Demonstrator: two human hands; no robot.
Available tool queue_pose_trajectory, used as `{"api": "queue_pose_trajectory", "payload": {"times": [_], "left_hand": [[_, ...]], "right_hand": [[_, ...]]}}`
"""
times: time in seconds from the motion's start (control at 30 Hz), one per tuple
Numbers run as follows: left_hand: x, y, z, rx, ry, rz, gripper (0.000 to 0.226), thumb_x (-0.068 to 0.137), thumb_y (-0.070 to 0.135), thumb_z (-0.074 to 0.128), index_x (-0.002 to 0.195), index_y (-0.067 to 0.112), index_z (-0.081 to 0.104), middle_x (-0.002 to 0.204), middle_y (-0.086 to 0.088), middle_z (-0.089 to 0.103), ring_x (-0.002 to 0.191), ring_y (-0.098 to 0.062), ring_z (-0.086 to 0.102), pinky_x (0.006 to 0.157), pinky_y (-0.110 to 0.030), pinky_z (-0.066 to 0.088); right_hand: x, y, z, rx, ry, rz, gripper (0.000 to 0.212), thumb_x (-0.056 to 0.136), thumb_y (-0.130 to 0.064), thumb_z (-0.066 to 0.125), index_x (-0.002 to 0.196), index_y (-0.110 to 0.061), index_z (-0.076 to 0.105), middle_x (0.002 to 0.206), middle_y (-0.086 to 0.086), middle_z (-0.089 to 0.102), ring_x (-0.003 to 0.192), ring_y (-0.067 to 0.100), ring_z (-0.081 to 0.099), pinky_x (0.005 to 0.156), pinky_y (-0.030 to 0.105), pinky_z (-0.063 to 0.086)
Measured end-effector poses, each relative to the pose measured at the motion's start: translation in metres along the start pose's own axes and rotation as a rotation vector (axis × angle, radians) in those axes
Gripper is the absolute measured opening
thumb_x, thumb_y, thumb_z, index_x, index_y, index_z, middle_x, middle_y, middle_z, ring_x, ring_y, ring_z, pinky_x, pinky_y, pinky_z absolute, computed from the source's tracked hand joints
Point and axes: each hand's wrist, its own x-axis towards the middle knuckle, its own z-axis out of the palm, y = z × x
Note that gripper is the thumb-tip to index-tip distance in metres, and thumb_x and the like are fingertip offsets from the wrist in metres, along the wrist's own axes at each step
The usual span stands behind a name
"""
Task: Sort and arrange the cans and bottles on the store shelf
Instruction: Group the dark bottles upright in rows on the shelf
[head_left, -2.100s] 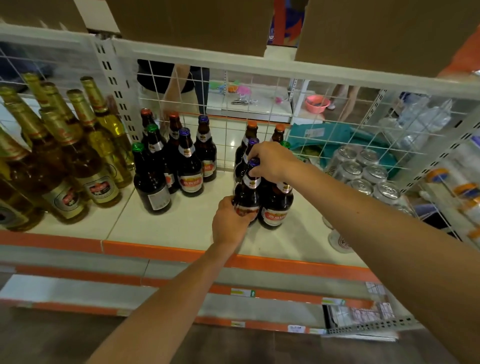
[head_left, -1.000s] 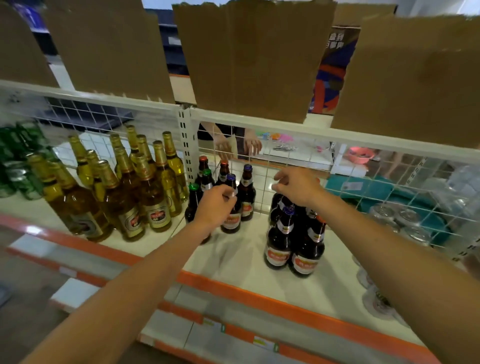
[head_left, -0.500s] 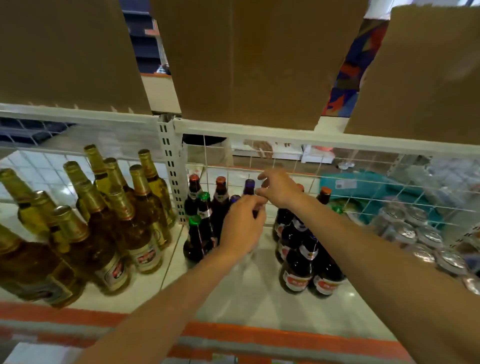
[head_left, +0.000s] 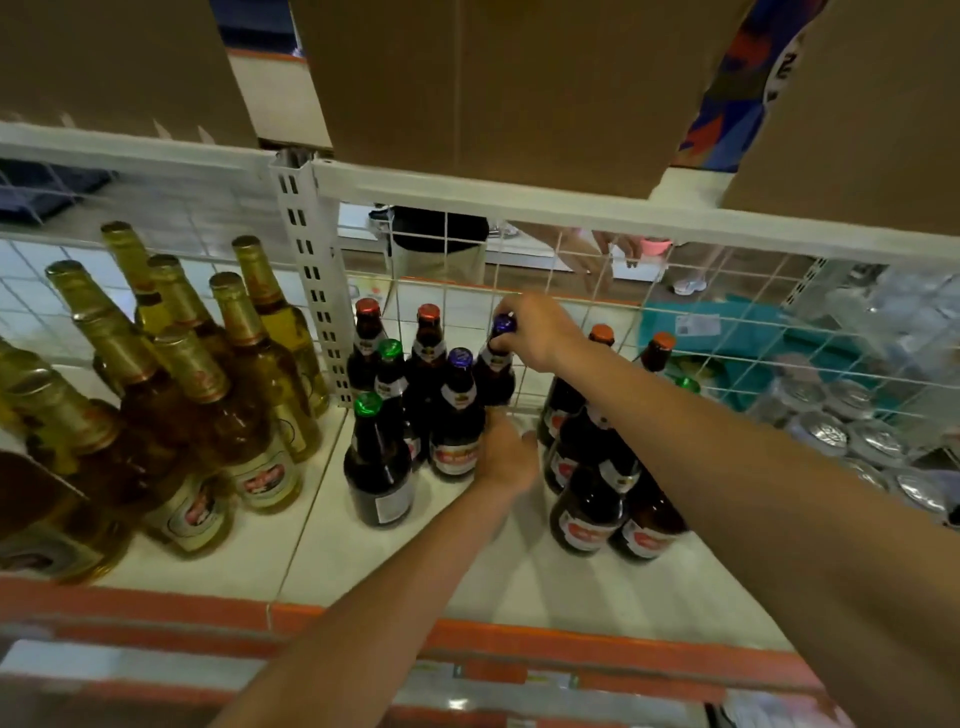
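White shelf (head_left: 395, 566), wire back (head_left: 571, 306), purple-capped bottle (head_left: 496, 376)

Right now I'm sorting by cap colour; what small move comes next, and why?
Probably ease the rear purple-capped bottle, gripped at its cap by the right hand, straight behind the front purple-capped bottle that the left hand touches: the two stand slightly offset.

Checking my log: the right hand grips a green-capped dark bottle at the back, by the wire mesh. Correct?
No: the head view shows a purple cap, not green. The right hand grips that dark bottle at the back, by the wire mesh.
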Motion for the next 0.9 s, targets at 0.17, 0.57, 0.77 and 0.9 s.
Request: {"api": "queue_pose_trajectory", "payload": {"times": [0.17,0.57,0.77,0.9], "left_hand": [[0.005,0.006,0.018,-0.114,0.074,-0.044,0.078,0.097,0.01,0.053,0.154,0.0,-0.001,0.161,-0.017,0.018,0.147,-0.029,0.022,0.117,-0.033,0.021],[0.029,-0.007,0.038,-0.151,0.043,-0.021,0.061,0.098,0.014,0.047,0.153,0.01,0.02,0.149,-0.013,0.041,0.131,-0.03,0.046,0.108,-0.04,0.039],[0.031,-0.008,0.043,-0.216,0.035,-0.04,0.069,0.095,0.008,0.047,0.155,0.009,0.011,0.153,-0.013,0.034,0.137,-0.029,0.039,0.115,-0.042,0.034],[0.015,-0.008,0.034,-0.175,0.012,-0.031,0.057,0.098,0.009,0.043,0.152,0.013,0.026,0.139,-0.009,0.052,0.125,-0.027,0.052,0.105,-0.038,0.043]], "right_hand": [[-0.011,0.017,-0.015,-0.042,0.002,-0.028,0.038,0.089,-0.025,0.073,0.122,-0.011,0.062,0.124,0.013,0.061,0.112,0.032,0.057,0.08,0.03,0.04],[-0.003,0.04,-0.015,-0.093,-0.026,-0.012,0.037,0.088,-0.026,0.072,0.121,-0.013,0.061,0.122,0.013,0.061,0.109,0.033,0.058,0.086,0.038,0.05],[-0.001,0.039,-0.012,-0.12,-0.014,-0.021,0.038,0.087,-0.027,0.073,0.12,-0.014,0.06,0.121,0.013,0.061,0.108,0.032,0.058,0.088,0.041,0.05],[-0.006,0.037,-0.014,-0.14,-0.034,-0.011,0.044,0.088,-0.026,0.072,0.128,-0.014,0.056,0.126,0.014,0.059,0.112,0.034,0.057,0.089,0.043,0.051]]}}
